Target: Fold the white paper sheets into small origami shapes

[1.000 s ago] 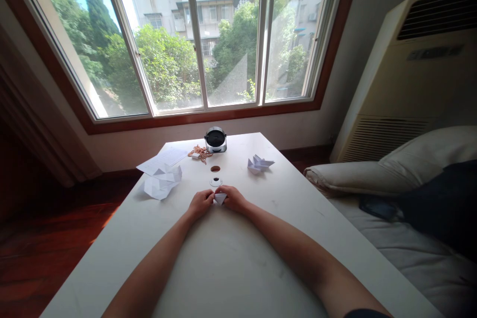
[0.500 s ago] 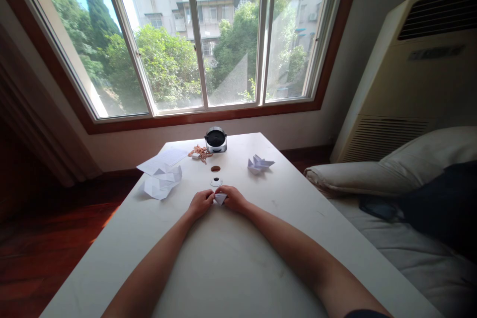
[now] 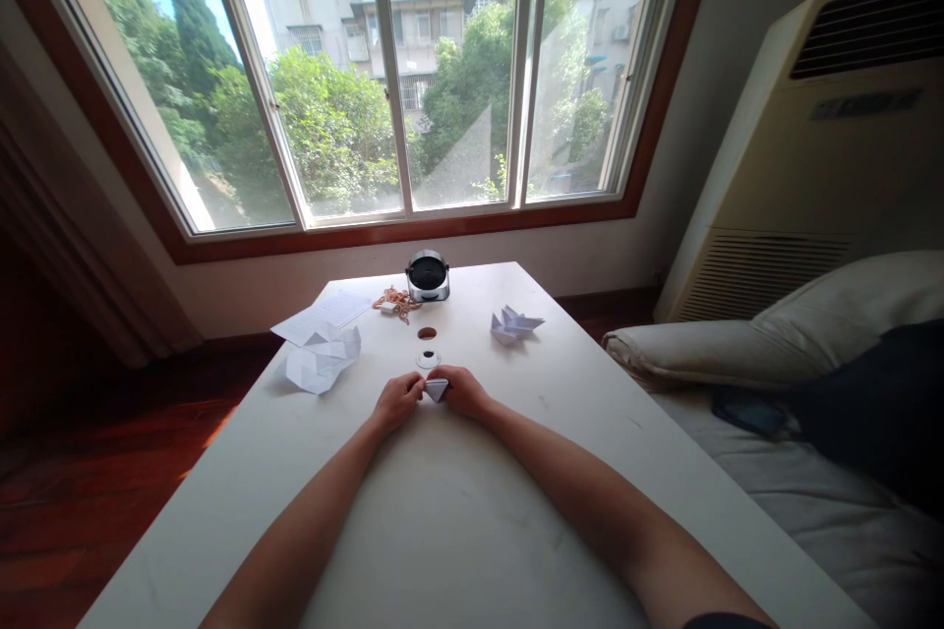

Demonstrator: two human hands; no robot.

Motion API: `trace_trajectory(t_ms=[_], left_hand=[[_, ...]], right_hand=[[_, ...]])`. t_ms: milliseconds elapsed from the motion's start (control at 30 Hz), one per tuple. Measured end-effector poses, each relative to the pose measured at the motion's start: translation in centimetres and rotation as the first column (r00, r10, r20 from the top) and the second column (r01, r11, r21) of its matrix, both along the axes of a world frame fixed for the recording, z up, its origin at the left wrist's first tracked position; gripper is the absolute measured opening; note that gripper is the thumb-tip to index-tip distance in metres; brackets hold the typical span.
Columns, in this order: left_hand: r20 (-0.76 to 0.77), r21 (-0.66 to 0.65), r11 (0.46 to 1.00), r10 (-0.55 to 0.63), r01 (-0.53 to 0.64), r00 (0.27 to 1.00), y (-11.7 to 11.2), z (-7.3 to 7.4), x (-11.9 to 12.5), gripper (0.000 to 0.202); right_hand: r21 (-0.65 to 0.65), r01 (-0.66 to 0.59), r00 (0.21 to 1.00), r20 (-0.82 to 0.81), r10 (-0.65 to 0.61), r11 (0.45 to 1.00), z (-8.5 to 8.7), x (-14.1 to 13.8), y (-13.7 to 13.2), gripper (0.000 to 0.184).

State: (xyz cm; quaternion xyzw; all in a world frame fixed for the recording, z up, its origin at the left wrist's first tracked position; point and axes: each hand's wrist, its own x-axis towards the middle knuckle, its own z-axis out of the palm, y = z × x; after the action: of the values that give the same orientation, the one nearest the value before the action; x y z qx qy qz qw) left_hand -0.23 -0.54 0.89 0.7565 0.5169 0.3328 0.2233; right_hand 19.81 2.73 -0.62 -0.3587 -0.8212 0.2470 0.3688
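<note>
A small folded white paper piece (image 3: 436,389) lies on the white table (image 3: 457,531), pinched from both sides. My left hand (image 3: 396,402) grips its left edge with closed fingers. My right hand (image 3: 461,391) closes on its right edge. Both forearms rest on the tabletop. Just beyond the paper sits a small round disc (image 3: 427,360) and a brown round spot (image 3: 426,333).
A folded paper shape (image 3: 514,323) sits at the right of the table, crumpled folded sheets (image 3: 319,360) and flat papers (image 3: 323,314) at the left. A small black fan (image 3: 427,276) and orange cord (image 3: 396,303) stand at the far edge. A bed with pillow (image 3: 796,324) lies right.
</note>
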Motion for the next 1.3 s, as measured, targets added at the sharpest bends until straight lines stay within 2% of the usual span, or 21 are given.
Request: trace_trajectory(t_ms=[167, 367, 533, 667, 767, 867, 1000, 1167, 1300], left_hand=[[0.037, 0.013, 1.000, 0.002, -0.003, 0.999, 0.0, -0.1, 0.0, 0.030], [0.034, 0.019, 1.000, -0.004, 0.004, 0.999, 0.0, -0.3, -0.1, 0.029], [0.042, 0.029, 1.000, -0.005, 0.004, 0.999, 0.0, -0.1, -0.1, 0.029], [0.060, 0.043, 0.999, -0.005, 0.003, 0.998, -0.2, 0.3, 0.1, 0.031], [0.050, 0.047, 0.999, -0.008, 0.006, 0.999, -0.5, 0.4, 0.3, 0.037], [0.030, 0.065, 0.998, -0.007, 0.005, 1.000, -0.7, 0.5, 0.5, 0.042], [0.057, 0.078, 0.997, 0.012, -0.016, 0.998, -0.8, 0.6, 0.6, 0.038], [0.053, 0.094, 0.995, -0.044, 0.038, 0.998, -1.1, 0.9, 0.7, 0.054], [0.012, 0.134, 0.991, -0.001, 0.000, 1.000, -1.4, 1.0, 0.9, 0.051]], right_hand=[[-0.052, 0.064, 0.996, -0.054, -0.066, 0.997, 0.1, 0.0, 0.1, 0.028], [-0.059, 0.054, 0.997, -0.059, -0.058, 0.997, 0.2, 0.1, -0.1, 0.023], [-0.048, 0.071, 0.997, -0.017, -0.072, 0.996, 0.4, 0.1, -0.3, 0.022], [-0.001, 0.151, 0.987, 0.063, -0.151, 0.989, 0.8, 0.1, -0.4, 0.019], [0.032, 0.191, 0.976, 0.097, -0.193, 0.981, 1.0, 0.2, -0.6, 0.017], [0.027, 0.184, 0.977, 0.100, -0.186, 0.983, 1.2, 0.2, -0.7, 0.016], [0.023, 0.149, 0.986, 0.071, -0.150, 0.989, 1.4, 0.1, -0.9, 0.018], [0.051, 0.148, 0.984, 0.090, -0.152, 0.988, 1.6, 0.1, -1.1, 0.024], [0.061, 0.165, 0.981, 0.094, -0.170, 0.984, 1.6, 0.1, -1.0, 0.033]])
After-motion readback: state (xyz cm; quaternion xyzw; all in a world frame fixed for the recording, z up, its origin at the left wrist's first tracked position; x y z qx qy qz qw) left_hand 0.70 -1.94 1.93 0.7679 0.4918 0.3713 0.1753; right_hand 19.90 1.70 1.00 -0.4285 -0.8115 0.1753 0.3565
